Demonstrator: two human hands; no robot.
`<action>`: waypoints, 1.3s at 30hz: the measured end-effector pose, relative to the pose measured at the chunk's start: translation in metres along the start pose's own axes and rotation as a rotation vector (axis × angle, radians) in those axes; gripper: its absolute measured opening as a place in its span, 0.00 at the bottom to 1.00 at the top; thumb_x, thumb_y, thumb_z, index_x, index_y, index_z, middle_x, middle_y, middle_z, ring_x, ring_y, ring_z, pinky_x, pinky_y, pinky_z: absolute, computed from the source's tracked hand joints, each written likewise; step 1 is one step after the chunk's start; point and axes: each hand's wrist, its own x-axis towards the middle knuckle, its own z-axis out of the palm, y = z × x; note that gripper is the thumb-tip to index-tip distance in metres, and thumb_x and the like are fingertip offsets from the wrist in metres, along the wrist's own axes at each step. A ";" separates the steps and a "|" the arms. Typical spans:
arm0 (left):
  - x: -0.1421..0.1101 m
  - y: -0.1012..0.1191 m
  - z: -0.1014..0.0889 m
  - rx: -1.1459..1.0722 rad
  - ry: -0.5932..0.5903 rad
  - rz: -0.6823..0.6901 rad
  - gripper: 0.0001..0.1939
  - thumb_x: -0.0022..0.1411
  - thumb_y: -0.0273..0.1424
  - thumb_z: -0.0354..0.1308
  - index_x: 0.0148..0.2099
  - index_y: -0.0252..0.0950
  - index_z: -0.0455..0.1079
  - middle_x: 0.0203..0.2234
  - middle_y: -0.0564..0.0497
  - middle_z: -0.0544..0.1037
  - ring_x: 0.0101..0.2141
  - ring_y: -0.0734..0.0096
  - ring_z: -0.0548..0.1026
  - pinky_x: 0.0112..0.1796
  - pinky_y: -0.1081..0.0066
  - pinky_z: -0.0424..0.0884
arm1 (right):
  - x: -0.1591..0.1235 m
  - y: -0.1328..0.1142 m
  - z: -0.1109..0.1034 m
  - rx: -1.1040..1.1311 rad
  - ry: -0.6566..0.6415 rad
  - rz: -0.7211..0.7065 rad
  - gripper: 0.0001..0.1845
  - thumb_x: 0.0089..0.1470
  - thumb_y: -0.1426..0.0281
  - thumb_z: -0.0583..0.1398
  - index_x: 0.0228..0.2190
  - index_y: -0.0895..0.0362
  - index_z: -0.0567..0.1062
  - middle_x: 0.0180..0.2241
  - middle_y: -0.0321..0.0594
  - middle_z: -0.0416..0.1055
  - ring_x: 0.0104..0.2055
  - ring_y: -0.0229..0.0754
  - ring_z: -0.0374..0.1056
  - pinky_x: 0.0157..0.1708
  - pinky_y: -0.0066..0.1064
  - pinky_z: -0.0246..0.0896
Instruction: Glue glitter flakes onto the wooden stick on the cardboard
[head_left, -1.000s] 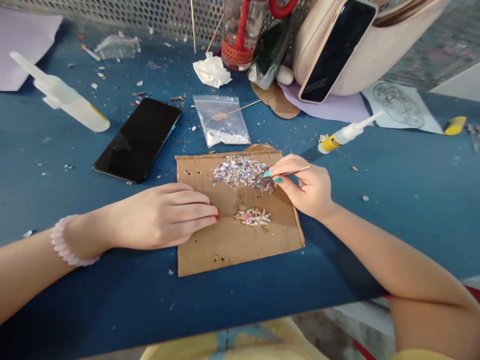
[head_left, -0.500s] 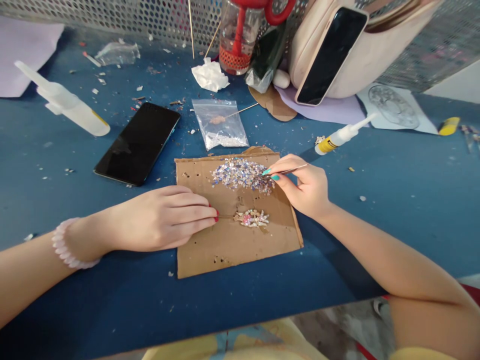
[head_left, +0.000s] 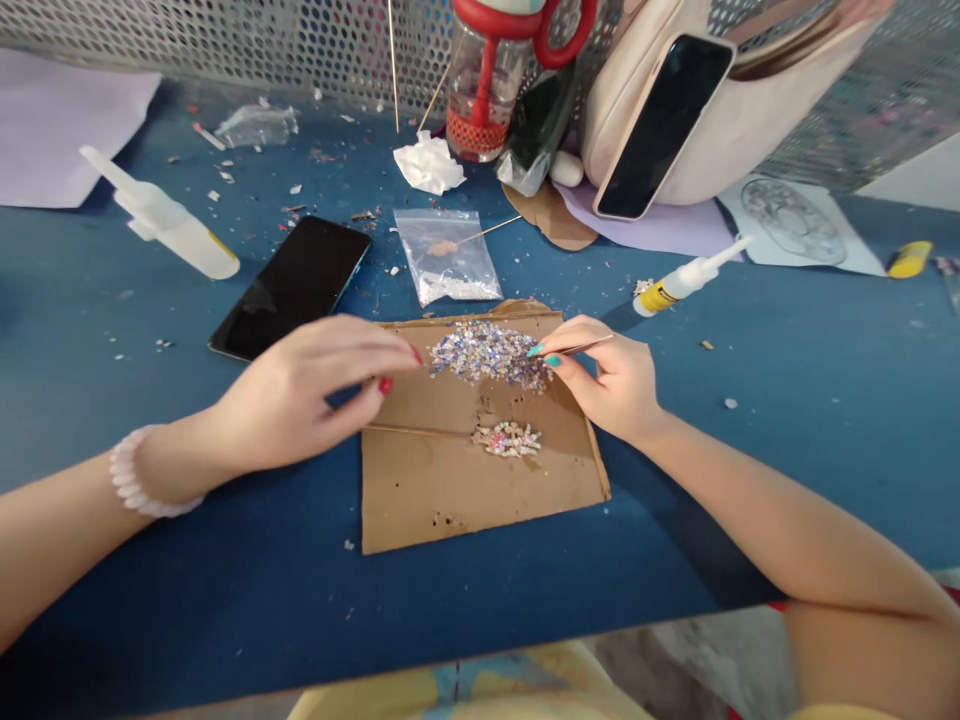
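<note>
On a brown cardboard sheet lies a heap of small shiny rhinestones, white, blue and violet. My right hand pinches slim metal tweezers, their tips down at the heap's right side. Below the heap, a small figure covered in white and pink stones rests on the cardboard, fixed to a thin stick that runs left. My left hand hovers over the cardboard's left edge, thumb and fingers apart, holding nothing. Its fingertips are close to the heap's left end.
A black phone and a glue bottle lie at left. A zip bag of white beads sits behind the cardboard. A yellow-labelled glue bottle is at right. Behind stand a red-trimmed bottle, a pale bag and another phone.
My left hand has let go of the stick and lifted up toward the heap, its fingers parting. My right hand stays at the rhinestones with the tweezers. The view has shifted slightly.
</note>
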 end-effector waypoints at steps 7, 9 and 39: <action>-0.001 -0.058 -0.018 0.333 0.039 -0.513 0.29 0.67 0.38 0.59 0.64 0.29 0.60 0.61 0.36 0.66 0.61 0.40 0.64 0.62 0.40 0.61 | 0.001 0.000 0.001 0.027 0.018 -0.040 0.04 0.60 0.71 0.61 0.35 0.52 0.77 0.31 0.39 0.78 0.35 0.41 0.74 0.38 0.37 0.71; -0.001 -0.066 -0.018 0.324 -0.008 -0.525 0.31 0.68 0.40 0.57 0.66 0.27 0.56 0.62 0.34 0.64 0.61 0.40 0.65 0.62 0.42 0.64 | 0.001 0.000 0.001 0.021 0.016 -0.032 0.04 0.60 0.70 0.60 0.35 0.52 0.77 0.31 0.39 0.78 0.34 0.41 0.74 0.38 0.37 0.71; 0.009 0.037 0.015 0.335 -0.106 0.384 0.14 0.65 0.24 0.48 0.25 0.37 0.61 0.20 0.53 0.65 0.22 0.70 0.63 0.24 0.68 0.59 | -0.001 -0.001 -0.001 -0.023 0.009 -0.077 0.04 0.60 0.72 0.60 0.35 0.52 0.77 0.30 0.38 0.77 0.34 0.40 0.74 0.38 0.35 0.71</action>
